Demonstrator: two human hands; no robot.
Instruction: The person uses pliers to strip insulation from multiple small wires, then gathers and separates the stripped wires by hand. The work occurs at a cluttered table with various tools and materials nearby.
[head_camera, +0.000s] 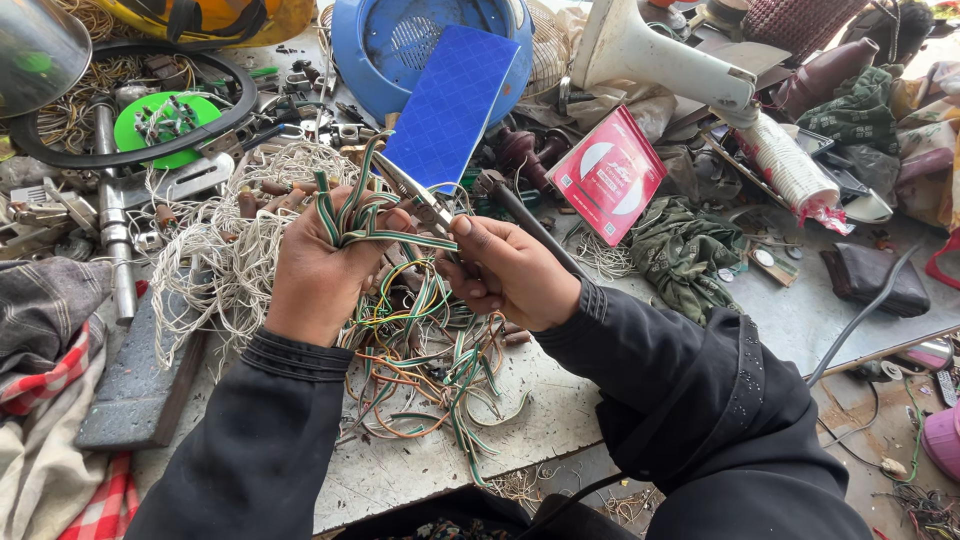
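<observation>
Your left hand (322, 265) is closed in a fist round a bundle of green-and-white striped wires (352, 215); the loops stand up out of the top of the fist, just in front of the blue patterned board (450, 105). Your right hand (508, 272) sits just right of the bundle, fingers curled shut round the handles of a pair of pliers (420, 200). The tool's nose points up and left, toward the loops, and appears to meet one strand — whether its tips are biting the wire or only resting on it, you cannot tell from here.

The bundle's long axis runs roughly vertical from the fist; one striped strand (415, 240) stretches sideways from it to your right thumb. So the wire lies left of the tool hand, and the left hand is the one that has it.

Below both hands, nearer you than the board, a loose tangle of orange, green and yellow wires (430, 370) spreads over the worn bench top (560, 410) (some strands trail up into the fist). Left of the board lies a heap of pale string-like wire (225, 260). Right of the board: a red packet (608, 175), then a crumpled green cloth (685, 250). Behind the board, a blue fan housing (400, 45).

Crowding the tool's path — the board's lower corner and a dark rod (530, 225) just behind your right knuckles.
</observation>
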